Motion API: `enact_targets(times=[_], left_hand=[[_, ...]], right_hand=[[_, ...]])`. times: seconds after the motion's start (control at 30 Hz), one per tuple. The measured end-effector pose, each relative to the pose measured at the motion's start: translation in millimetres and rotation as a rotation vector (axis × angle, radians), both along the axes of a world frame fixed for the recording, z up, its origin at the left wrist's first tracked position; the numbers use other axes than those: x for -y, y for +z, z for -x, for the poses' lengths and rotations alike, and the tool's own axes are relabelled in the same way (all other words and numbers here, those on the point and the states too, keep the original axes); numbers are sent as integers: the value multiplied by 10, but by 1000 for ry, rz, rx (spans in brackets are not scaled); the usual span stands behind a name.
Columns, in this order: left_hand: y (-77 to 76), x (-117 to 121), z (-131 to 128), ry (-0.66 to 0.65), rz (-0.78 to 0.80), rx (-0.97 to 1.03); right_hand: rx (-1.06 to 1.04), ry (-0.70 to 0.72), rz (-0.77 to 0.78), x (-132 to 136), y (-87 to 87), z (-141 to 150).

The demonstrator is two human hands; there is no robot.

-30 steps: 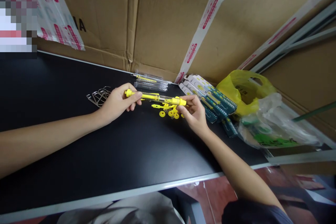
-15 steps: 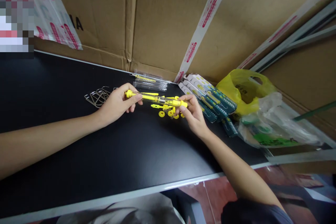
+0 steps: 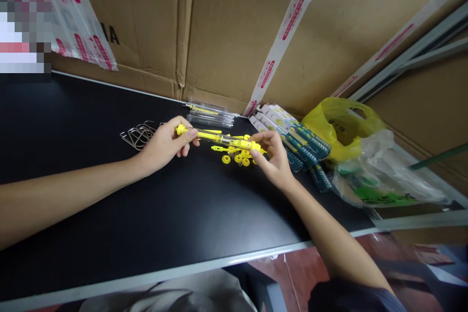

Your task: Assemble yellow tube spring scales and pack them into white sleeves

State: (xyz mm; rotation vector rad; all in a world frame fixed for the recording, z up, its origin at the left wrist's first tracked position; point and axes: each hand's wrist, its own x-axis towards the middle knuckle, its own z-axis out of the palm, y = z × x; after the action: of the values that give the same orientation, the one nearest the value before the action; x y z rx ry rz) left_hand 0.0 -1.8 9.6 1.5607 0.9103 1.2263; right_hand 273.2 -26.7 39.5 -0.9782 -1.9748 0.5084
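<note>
A slim clear tube with yellow ends (image 3: 215, 137) is held level above the black table (image 3: 109, 224). My left hand (image 3: 164, 144) is closed round its left end, thumb on top. The fingertips of my right hand (image 3: 272, 156) pinch its right yellow cap. Right under the tube lie several small yellow rings and clips (image 3: 237, 155) on the table. A bundle of thin wire hooks (image 3: 137, 134) rests just left of my left hand.
Clear empty tubes (image 3: 210, 114) lie by the cardboard wall (image 3: 226, 29) at the back. Flat printed packets (image 3: 292, 139) are stacked to the right, beside a yellow plastic bag (image 3: 341, 129) and clear bags (image 3: 387, 175). The table's front edge (image 3: 183, 270) runs below.
My right hand has shifted slightly, its fingers re-gripping the tube's right cap. The tube and my left hand stay almost where they were.
</note>
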Motion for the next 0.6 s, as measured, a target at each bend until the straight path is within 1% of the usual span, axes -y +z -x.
enact_targets(times=[0.13, 0.3, 0.47, 0.6], left_hand=[[-12, -14, -3, -2, -4, 8], [-11, -19, -3, 0, 4, 13], [-28, 9, 7, -8, -10, 29], [-63, 24, 10, -11, -24, 15]], right_hand=[[19, -44, 15, -16, 21, -19], [6, -60, 21, -18, 7, -15], [8, -76, -35, 10, -5, 17], [19, -90, -118, 30, -15, 34]])
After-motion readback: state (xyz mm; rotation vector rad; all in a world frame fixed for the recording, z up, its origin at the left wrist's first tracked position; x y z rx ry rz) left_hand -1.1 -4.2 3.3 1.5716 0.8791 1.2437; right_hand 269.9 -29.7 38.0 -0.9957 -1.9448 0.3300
